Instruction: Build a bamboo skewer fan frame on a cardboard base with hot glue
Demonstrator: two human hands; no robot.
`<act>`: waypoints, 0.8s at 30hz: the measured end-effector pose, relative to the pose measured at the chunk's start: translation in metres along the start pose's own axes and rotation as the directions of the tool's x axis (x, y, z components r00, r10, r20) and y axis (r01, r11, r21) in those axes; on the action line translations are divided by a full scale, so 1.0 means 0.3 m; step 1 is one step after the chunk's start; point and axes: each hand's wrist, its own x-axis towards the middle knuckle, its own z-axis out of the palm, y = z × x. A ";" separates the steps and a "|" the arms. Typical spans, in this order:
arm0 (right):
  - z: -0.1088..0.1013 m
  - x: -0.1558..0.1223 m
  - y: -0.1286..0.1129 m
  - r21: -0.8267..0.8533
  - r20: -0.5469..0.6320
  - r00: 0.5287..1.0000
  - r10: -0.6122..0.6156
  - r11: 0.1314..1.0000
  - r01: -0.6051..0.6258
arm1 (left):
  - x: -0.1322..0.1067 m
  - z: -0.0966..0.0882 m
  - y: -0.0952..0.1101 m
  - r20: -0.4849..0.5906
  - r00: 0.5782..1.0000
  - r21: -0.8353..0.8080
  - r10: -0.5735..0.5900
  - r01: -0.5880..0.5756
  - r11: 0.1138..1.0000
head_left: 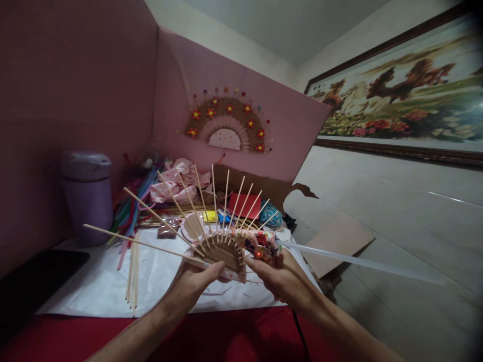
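Over the white covered table, my left hand [202, 279] grips the lower left edge of a half-round cardboard piece [222, 256], thumb on top. Wooden sticks [196, 198] fan out from its curved rim, pointing away from me. Closed around a flower-patterned hot glue gun [260, 244] is my right hand [281, 276]. A small red light glows on the gun, and a long translucent glue stick [358, 261] sticks out of its back to the right. The gun's nozzle end is at the right part of the cardboard rim; the exact tip is hard to make out.
Loose sticks [133, 274] lie on the white sheet [94, 286] at left, near a purple bin [88, 198]. Behind are pink cloth [175, 183], blue yarn [270, 215] and red paper [245, 205]. A decorated fan [228, 113] hangs on the pink board. A dark cord [300, 334] runs down.
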 end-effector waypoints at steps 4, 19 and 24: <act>0.003 0.002 0.004 0.014 0.003 1.000 -0.004 1.000 0.004 | 0.001 -0.002 -0.007 -0.001 1.000 0.001 -0.016 0.016 1.000; -0.013 -0.017 0.029 -0.007 -0.013 0.994 0.104 0.994 -0.105 | -0.009 0.009 0.022 -0.073 0.995 0.025 -0.061 0.063 0.998; -0.015 -0.019 0.029 -0.015 -0.036 0.996 0.082 0.996 -0.083 | -0.009 0.014 0.029 -0.102 0.994 0.039 -0.050 0.054 0.998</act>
